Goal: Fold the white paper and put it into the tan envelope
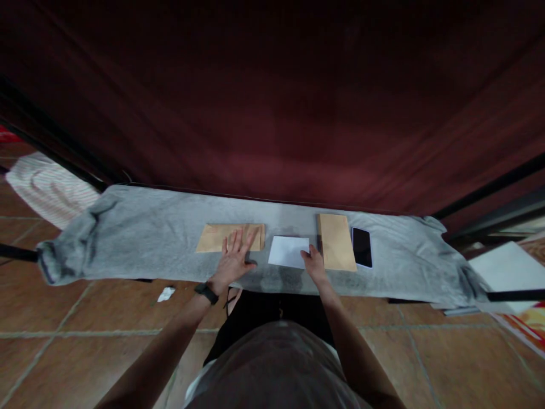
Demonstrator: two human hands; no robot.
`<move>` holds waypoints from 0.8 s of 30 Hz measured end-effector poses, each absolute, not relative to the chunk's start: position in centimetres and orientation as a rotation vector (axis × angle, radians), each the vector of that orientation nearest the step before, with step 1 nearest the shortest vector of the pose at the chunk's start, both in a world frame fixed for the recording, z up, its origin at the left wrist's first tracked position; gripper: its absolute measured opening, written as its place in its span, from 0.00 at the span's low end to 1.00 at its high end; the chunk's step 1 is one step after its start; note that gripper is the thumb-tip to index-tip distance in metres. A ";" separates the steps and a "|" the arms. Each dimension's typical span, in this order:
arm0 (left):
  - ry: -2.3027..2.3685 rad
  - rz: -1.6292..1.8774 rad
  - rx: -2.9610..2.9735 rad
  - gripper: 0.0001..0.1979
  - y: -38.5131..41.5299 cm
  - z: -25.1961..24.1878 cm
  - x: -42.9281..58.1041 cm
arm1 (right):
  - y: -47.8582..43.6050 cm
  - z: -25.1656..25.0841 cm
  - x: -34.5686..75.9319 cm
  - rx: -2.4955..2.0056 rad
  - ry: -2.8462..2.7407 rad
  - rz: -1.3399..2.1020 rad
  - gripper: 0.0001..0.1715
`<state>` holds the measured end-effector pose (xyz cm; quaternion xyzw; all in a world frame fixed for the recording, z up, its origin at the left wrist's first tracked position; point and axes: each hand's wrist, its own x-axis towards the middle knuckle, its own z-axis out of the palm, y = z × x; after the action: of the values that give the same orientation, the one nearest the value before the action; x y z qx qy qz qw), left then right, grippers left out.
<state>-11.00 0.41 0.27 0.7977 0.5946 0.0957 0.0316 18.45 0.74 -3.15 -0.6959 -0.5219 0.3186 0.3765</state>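
Observation:
My left hand (234,258), with a dark watch on its wrist, lies with fingers spread on a brown paper envelope (209,240). The envelope rests lengthwise on the grey cloth. To its right is a white sheet of paper (286,251), its right edge pinched by my right hand (314,262) between thumb and fingers. Just right of that hand lies a second brown envelope (336,241), its long side pointing away from me. It looks thick, perhaps a stack; I cannot tell. Beside it lies a phone (361,247) with a dark screen.
Grey cloth (140,238) covers the long narrow surface. A dark red curtain (272,130) hangs along its back edge. Dark poles stand at both ends. A crumpled white tissue (166,293) is on the tiled floor, and white sheets (508,270) lie at the far right.

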 end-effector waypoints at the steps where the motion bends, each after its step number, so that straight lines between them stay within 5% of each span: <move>1: 1.798 0.220 2.445 0.55 1.8 0.7 -11.5 | 0.8 -3.0 19.0 -1.771 -1.316 0.800 0.08; 10: 1.520 -0.228 2.323 0.65 9.5 1.5 -13.1 | 4.3 -2.5 17.4 -1.629 -1.236 0.867 0.10; 24: 1.555 0.090 2.430 0.63 7.8 1.3 -13.2 | 6.2 -1.5 16.0 -1.609 -1.439 0.821 0.06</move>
<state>-13.19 7.82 1.26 0.8351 0.5343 0.0308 0.1273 15.99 6.20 -1.47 -0.6373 -0.5700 0.3252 0.4039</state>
